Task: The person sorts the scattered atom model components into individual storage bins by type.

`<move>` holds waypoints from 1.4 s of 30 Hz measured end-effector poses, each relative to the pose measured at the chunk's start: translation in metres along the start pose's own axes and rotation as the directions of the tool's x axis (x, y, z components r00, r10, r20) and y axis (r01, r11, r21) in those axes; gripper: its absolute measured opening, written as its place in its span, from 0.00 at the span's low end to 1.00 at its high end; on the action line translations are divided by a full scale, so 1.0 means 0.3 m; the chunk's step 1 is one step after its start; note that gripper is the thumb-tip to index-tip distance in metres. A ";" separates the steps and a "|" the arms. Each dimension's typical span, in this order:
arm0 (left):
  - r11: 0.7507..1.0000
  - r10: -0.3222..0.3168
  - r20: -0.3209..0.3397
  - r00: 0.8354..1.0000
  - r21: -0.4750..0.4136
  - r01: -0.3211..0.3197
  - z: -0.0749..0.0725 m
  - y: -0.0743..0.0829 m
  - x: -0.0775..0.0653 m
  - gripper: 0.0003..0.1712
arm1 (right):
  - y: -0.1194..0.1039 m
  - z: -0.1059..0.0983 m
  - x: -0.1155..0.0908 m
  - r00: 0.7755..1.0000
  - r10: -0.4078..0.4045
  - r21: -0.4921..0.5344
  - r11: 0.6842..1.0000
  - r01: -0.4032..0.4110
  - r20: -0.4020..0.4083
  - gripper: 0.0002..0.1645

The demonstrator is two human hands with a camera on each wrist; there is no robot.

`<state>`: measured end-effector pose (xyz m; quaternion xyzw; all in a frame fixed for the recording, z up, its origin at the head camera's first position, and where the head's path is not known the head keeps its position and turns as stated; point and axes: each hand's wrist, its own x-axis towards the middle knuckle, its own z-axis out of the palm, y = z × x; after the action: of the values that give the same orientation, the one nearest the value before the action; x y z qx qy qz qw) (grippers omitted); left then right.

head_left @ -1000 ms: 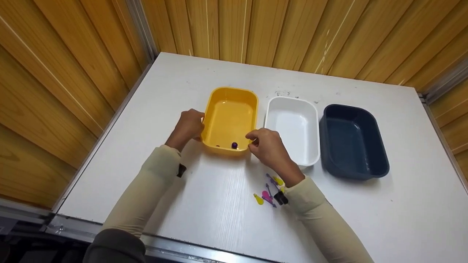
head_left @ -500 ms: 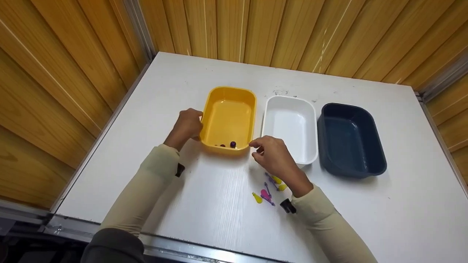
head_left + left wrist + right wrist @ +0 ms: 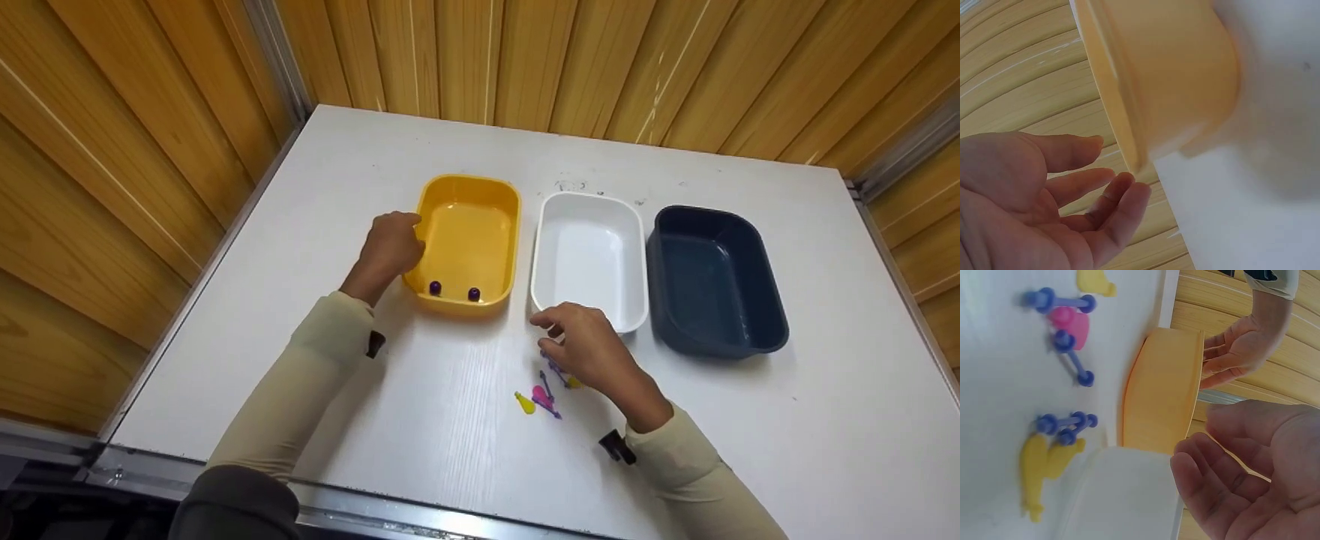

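Left grip (image 3: 393, 244) beside the yellow bin (image 3: 471, 244)

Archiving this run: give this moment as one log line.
left grip: empty, at yellow tray; right grip: empty, near white tray; two purple pieces: inside yellow tray

A: Specify the support surface.
B: A white, faintly grained, flat worktop (image 3: 435, 420) with metal edging (image 3: 420, 520) along the near side. Dark marks (image 3: 572, 185) spot it behind the containers.
A: Which containers stand on it?
B: From left to right: a yellow rounded-rectangular container (image 3: 472, 244), a white rounded-rectangular container (image 3: 589, 255) and a dark blue rounded-rectangular container (image 3: 709, 281), all plastic-looking. The second and third stand close together.
A: And the loose parts?
B: Yellow bulb-shaped pieces (image 3: 1032, 464), a pink rounded piece (image 3: 1078, 329) and purple-blue disc-ended rods (image 3: 1075, 363), scattered nearer the front than the containers; some touch.
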<state>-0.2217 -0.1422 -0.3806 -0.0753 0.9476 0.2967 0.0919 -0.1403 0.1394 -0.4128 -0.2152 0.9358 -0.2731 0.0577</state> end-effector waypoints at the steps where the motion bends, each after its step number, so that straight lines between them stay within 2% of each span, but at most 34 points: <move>1: 1.000 0.016 -0.007 1.000 0.009 -0.016 0.002 0.008 -0.002 0.25 | 0.007 0.001 -0.008 1.000 0.002 0.002 1.000 -0.002 0.002 0.17; 5: 0.997 0.070 -0.015 0.997 0.013 -0.070 0.012 0.047 -0.007 0.27 | 0.037 0.010 -0.040 0.999 0.029 -0.007 1.000 -0.029 0.017 0.17; 10: 0.994 0.108 -0.006 0.994 -0.026 -0.108 0.032 0.103 -0.013 0.27 | 0.071 0.020 -0.079 0.998 0.061 -0.045 0.997 -0.060 0.019 0.13; 14: 0.990 0.137 -0.003 0.991 -0.013 -0.137 0.051 0.136 -0.014 0.26 | 0.093 0.024 -0.099 0.995 0.095 -0.071 0.993 -0.093 0.032 0.09; 21: 0.987 0.142 0.043 0.989 -0.081 -0.138 0.088 0.203 -0.014 0.26 | 0.133 0.034 -0.129 0.985 0.166 -0.113 0.981 -0.159 0.050 0.10; 25: 0.987 0.141 0.091 0.986 -0.087 -0.133 0.110 0.250 -0.013 0.26 | 0.150 0.038 -0.141 0.990 0.140 -0.158 0.978 -0.134 0.031 0.10; 30: 0.990 0.112 0.142 0.983 -0.099 -0.099 0.139 0.300 -0.017 0.26 | 0.156 0.041 -0.148 0.994 0.103 -0.182 0.979 -0.097 0.023 0.09; 37: 0.988 0.144 0.157 0.977 -0.086 -0.132 0.183 0.338 -0.020 0.25 | 0.165 0.052 -0.151 1.000 -0.005 -0.219 0.976 0.008 0.015 0.11; 42: 0.986 0.163 0.172 0.971 -0.065 -0.154 0.211 0.359 -0.019 0.19 | 0.160 0.055 -0.150 0.999 0.034 -0.236 0.971 -0.027 0.027 0.08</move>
<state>-0.2292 -0.0176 -0.3715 0.0250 0.9308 0.3325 0.1497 -0.1139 0.1873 -0.4530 -0.2104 0.9638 -0.1557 0.0505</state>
